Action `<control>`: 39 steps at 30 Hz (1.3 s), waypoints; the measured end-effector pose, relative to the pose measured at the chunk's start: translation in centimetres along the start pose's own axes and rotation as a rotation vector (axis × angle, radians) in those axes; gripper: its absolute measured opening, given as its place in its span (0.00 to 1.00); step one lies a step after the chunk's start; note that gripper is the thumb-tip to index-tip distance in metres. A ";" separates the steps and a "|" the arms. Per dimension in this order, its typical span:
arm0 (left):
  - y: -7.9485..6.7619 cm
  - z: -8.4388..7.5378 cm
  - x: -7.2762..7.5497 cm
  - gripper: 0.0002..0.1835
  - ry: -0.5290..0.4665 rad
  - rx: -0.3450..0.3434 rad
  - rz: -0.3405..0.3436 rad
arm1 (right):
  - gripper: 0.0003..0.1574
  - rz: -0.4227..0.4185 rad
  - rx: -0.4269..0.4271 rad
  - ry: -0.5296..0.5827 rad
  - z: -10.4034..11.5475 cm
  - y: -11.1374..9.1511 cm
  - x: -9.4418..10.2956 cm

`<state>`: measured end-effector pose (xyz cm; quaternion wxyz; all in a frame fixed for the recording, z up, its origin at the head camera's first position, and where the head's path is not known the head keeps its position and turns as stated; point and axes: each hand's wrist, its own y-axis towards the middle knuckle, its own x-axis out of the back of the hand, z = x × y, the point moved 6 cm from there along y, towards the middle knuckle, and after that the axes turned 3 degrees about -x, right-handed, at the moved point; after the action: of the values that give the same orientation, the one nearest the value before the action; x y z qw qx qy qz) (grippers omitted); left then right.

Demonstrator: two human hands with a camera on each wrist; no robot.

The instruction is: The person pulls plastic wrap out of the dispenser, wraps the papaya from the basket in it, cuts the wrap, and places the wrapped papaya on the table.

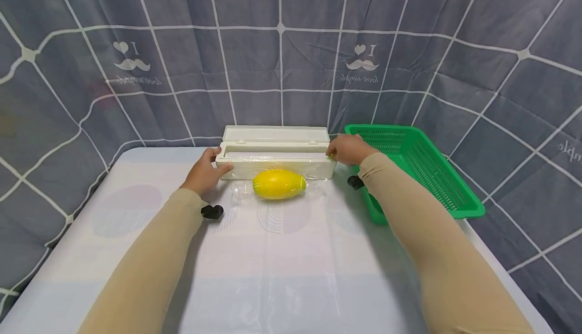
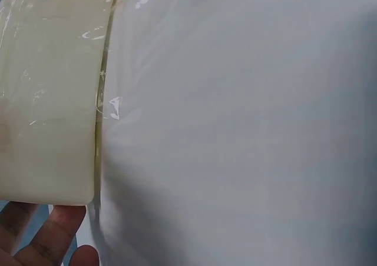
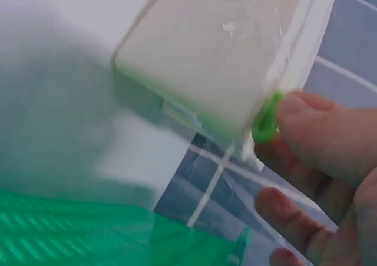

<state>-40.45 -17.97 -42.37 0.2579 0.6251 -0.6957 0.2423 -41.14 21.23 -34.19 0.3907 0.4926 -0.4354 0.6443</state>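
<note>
The box [image 1: 275, 159] is held at both ends: left hand [image 1: 203, 173] flat, right hand [image 1: 347, 149] pinching the green slider [image 3: 266, 117]. The film [image 1: 241, 188] looks thin and clingy.

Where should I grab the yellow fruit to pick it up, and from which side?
Probably around its fat middle, coming from above. The yellow fruit lies on its side on clear film, long ends pointing left and right. The white dispenser box stands close behind, so fingers fit best front and back.
</note>
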 end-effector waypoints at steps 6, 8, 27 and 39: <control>-0.1 -0.4 0.1 0.48 0.025 0.013 0.014 | 0.22 -0.049 0.049 -0.030 1.7 0.2 -0.5; -0.1 -0.4 0.1 0.48 0.030 0.016 0.017 | 0.21 -0.066 0.058 -0.049 2.2 0.4 -0.8; -0.2 -0.9 0.5 0.49 0.103 -0.027 0.042 | 0.17 -0.170 0.080 -0.078 3.0 0.4 -1.0; -0.5 -1.2 0.7 0.51 0.113 -0.051 0.088 | 0.14 -0.126 0.078 -0.044 2.9 0.0 -1.2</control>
<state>-39.95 -17.73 -41.01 0.3016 0.5723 -0.7129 0.2707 -40.03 18.44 -34.93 0.4010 0.5480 -0.3867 0.6240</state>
